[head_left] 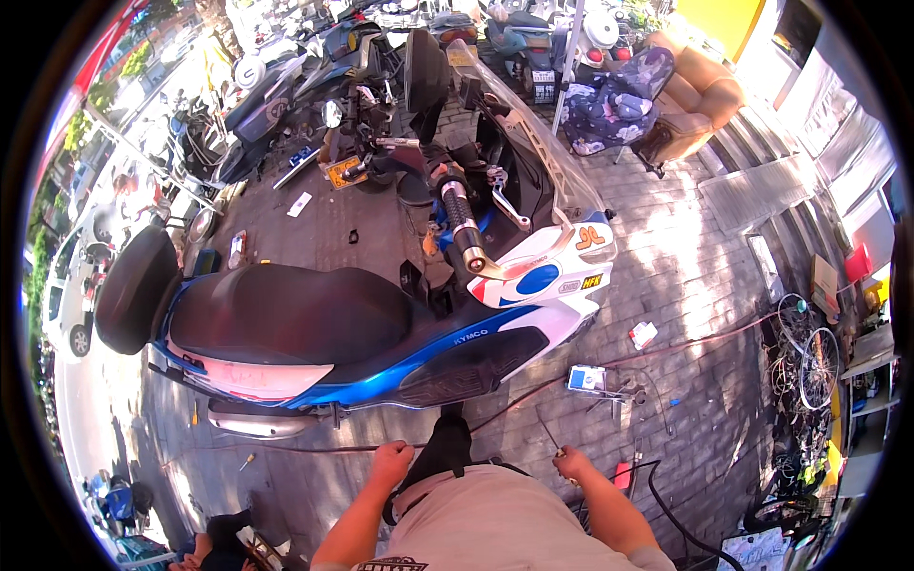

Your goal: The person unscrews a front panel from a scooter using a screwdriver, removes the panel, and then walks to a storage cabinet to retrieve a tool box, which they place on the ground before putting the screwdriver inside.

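My left hand (390, 462) hangs beside my left leg with its fingers curled; whatever it may hold is hidden. My right hand (571, 463) grips a thin-shafted tool (549, 434) by its handle, the shaft pointing up and away from me. In front of me a white, blue and black scooter (486, 352) stands side-on, with a long black seat (286, 319), a backrest (133, 290) and a handlebar grip (462, 228). A small blue-and-white box (586, 378) lies on the paving to the right of my legs, beside some metal tools.
Red hose (666, 352) and black hose (676, 509) cross the paving. Parked scooters (267, 105) fill the back; a tan armchair (709, 95) stands back right. Bicycle wheels (814, 366) and shelves (871, 400) line the right. Another person (228, 542) is low at the bottom left.
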### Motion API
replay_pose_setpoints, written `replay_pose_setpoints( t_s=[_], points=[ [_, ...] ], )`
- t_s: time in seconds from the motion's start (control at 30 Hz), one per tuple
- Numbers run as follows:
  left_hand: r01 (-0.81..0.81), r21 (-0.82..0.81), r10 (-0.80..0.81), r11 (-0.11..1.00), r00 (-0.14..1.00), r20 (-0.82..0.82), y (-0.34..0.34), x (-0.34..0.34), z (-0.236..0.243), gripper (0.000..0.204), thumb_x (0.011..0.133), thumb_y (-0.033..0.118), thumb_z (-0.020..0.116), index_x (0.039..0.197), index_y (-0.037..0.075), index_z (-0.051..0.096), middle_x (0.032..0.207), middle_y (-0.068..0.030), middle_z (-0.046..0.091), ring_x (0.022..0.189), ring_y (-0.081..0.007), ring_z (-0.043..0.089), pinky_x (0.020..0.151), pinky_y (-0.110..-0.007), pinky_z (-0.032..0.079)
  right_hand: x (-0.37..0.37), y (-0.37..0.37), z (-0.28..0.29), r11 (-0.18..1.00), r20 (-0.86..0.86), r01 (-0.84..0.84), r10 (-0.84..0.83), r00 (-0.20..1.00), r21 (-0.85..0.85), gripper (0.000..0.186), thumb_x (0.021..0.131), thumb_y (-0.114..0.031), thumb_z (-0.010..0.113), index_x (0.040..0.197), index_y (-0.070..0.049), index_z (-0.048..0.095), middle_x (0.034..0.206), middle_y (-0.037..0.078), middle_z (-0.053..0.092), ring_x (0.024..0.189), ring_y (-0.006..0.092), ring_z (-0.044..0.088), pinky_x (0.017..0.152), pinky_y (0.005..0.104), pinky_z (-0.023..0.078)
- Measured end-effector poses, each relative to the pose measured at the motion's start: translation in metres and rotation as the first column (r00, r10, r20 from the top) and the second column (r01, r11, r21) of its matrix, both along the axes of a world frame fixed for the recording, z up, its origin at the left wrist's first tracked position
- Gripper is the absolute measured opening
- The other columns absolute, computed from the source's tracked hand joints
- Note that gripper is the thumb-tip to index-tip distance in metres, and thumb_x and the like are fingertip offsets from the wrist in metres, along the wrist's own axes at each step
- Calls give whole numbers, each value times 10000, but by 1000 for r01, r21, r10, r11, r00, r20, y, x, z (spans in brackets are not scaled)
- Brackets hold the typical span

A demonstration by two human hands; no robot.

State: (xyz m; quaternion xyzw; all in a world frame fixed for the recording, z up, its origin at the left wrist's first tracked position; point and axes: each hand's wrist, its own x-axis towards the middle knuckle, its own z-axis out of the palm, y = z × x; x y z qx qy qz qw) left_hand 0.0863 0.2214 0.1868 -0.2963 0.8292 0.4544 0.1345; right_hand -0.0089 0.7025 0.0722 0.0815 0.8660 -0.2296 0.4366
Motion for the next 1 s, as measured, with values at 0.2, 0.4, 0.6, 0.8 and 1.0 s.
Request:
replay_pose_setpoints(
  t_s=[0.2,0.4,0.6,0.8,1.0],
  points=[
    [188,100,-162,977,960,-226,-11,-171,53,363,923,290,669,740,-19,618,642,-157,542,602,-238,526,589,-399,424,-29,-31,33,997,-56,75,-74,996,22,434,906,-291,672,1239,-16,630,852,131,747,714,225,737,628,372,575],
    [313,-92,-287,945,664,-690,6,-317,125,243,885,120,730,745,13,562,739,-145,536,710,-339,548,650,-439,439,-48,-106,104,899,-36,425,-430,902,-105,480,960,-300,667,1326,-1,584,892,129,723,712,218,711,643,378,572],
    [365,-242,-411,899,515,-752,46,-408,137,418,846,255,763,1178,17,674,1146,-186,660,1085,-388,629,975,-451,494,-52,-133,124,809,37,559,-562,826,-181,506,956,-338,666,1347,-24,595,993,165,731,794,248,738,696,399,586],
    [368,-287,-466,884,653,-598,87,-470,143,580,916,264,715,1403,-14,568,1231,-231,619,1166,-417,581,1021,-472,465,-85,-131,129,935,-80,331,-343,936,-130,524,943,-366,678,1351,-45,604,1132,241,726,1056,398,709,919,460,552],
    [300,-396,-493,868,612,-618,94,-478,141,516,895,209,709,1356,-1,610,1049,-174,634,1013,-365,599,901,-460,487,-145,-119,149,953,-151,281,-296,943,-110,489,940,-365,677,1289,-27,624,1147,252,725,1106,427,689,950,478,534]
  ],
)
